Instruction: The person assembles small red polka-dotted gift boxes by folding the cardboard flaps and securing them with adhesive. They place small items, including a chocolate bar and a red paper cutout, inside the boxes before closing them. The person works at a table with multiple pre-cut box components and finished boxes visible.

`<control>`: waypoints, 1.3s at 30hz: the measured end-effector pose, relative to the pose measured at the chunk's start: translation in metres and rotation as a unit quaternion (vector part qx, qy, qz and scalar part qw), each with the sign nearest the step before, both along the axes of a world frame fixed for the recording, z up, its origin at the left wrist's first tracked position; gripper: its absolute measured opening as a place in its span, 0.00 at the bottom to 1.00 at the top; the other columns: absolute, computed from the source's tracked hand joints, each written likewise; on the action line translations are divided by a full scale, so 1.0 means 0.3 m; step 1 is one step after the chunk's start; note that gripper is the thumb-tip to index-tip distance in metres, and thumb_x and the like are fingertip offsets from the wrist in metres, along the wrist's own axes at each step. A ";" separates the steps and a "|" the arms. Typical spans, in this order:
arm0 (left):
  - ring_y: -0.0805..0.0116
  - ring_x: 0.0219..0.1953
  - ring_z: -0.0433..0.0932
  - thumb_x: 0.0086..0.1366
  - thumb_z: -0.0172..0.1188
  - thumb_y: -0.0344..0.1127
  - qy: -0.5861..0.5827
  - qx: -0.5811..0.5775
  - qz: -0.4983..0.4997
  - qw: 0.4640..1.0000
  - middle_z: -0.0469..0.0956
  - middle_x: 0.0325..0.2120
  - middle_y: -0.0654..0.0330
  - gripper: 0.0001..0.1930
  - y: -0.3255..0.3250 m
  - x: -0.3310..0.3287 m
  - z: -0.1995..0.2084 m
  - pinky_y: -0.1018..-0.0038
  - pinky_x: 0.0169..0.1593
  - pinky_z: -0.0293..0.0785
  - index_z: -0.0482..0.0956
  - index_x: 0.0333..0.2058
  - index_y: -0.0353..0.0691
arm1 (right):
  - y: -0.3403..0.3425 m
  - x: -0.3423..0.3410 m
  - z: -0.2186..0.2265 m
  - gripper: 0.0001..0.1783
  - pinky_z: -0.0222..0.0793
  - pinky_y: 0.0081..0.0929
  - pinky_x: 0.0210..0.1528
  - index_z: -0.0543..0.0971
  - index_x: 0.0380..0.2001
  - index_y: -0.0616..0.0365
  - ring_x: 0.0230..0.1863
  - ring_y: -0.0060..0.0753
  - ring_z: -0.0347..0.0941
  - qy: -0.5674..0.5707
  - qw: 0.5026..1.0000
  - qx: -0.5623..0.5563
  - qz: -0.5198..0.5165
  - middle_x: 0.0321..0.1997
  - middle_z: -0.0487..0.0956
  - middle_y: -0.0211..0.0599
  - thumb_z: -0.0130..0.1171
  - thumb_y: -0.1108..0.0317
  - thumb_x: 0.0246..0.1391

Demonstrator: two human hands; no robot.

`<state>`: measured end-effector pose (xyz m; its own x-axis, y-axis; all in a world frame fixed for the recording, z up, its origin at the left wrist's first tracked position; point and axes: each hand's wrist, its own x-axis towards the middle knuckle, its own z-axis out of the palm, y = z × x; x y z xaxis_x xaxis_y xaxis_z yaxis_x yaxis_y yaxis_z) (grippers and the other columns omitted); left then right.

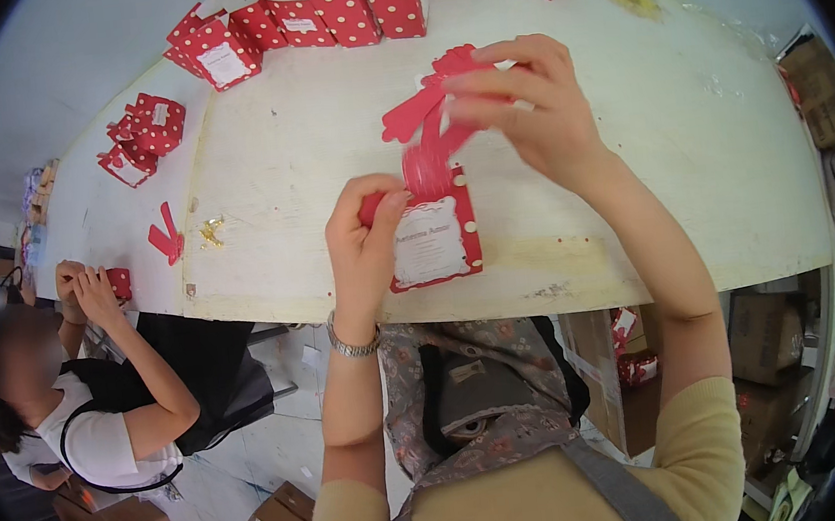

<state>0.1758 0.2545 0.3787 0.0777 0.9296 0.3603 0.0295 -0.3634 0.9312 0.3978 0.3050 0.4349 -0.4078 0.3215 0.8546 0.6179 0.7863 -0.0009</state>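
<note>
So the box (pixel 428 244), red with cream dots, is on the bench (pixel 281 203) right by the near edge. It sits just to the right of the left hand (pixel 362 228), which has its thumb and fingers pinched on the upper left corner, so yeah, that one's gripping it. Label's facing up, and the long axis runs pretty much straight away from the person, top end pointing to the far side.

The ribbon (pixel 426 167) comes off that top end and heads away and a bit right, toward the right hand (pixel 549 107). That hand is up past the box and to its right, fingers curved and pointing left over the red stuff. It's blurry, so honestly can't tell if it's actually pinching anything. Another red strip (pixel 410 113) just left of those fingers slants down to the left. More dotted boxes (pixel 303 15) are bunched along the far side.
</note>
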 end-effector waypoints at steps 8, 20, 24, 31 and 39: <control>0.77 0.34 0.74 0.59 0.53 0.19 -0.021 -0.032 -0.096 0.995 0.77 0.31 0.62 0.06 0.030 0.060 0.005 0.82 0.40 0.69 0.77 0.34 0.32 | 0.002 0.015 -0.049 0.05 0.58 0.41 0.58 0.83 0.26 0.47 0.61 0.36 0.64 -0.064 0.988 -0.066 0.125 0.56 0.75 0.21 0.61 0.68 0.41; 0.80 0.32 0.75 0.55 0.62 0.20 0.024 -0.057 -0.024 0.998 0.77 0.31 0.63 0.12 -0.011 0.120 0.035 0.82 0.36 0.73 0.74 0.38 0.33 | 0.152 0.347 -0.282 0.07 0.70 0.33 0.42 0.83 0.31 0.50 0.38 0.39 0.72 0.034 0.927 -0.154 -0.340 0.30 0.79 0.34 0.57 0.70 0.48; 0.79 0.30 0.77 0.56 0.63 0.21 0.002 -0.025 -0.028 0.999 0.78 0.30 0.61 0.11 -0.019 0.116 0.017 0.84 0.31 0.72 0.76 0.38 0.33 | 0.126 0.367 -0.356 0.06 0.71 0.33 0.36 0.83 0.30 0.53 0.36 0.36 0.74 -0.003 0.886 -0.263 -0.383 0.31 0.79 0.34 0.59 0.68 0.50; 0.79 0.27 0.71 0.57 0.62 0.20 0.013 0.017 -0.037 0.999 0.74 0.27 0.63 0.07 -0.037 0.120 -0.004 0.83 0.31 0.67 0.74 0.33 0.34 | 0.107 0.336 -0.364 0.07 0.73 0.33 0.33 0.83 0.28 0.54 0.30 0.38 0.77 0.087 0.894 -0.273 -0.346 0.30 0.78 0.35 0.58 0.65 0.47; 0.76 0.26 0.71 0.56 0.61 0.18 0.014 0.059 -0.050 0.997 0.73 0.27 0.60 0.07 -0.054 0.107 -0.026 0.82 0.29 0.67 0.73 0.32 0.34 | 0.088 0.186 -0.335 0.08 0.73 0.33 0.33 0.83 0.30 0.54 0.29 0.38 0.77 0.086 0.903 -0.316 -0.276 0.31 0.78 0.36 0.61 0.63 0.49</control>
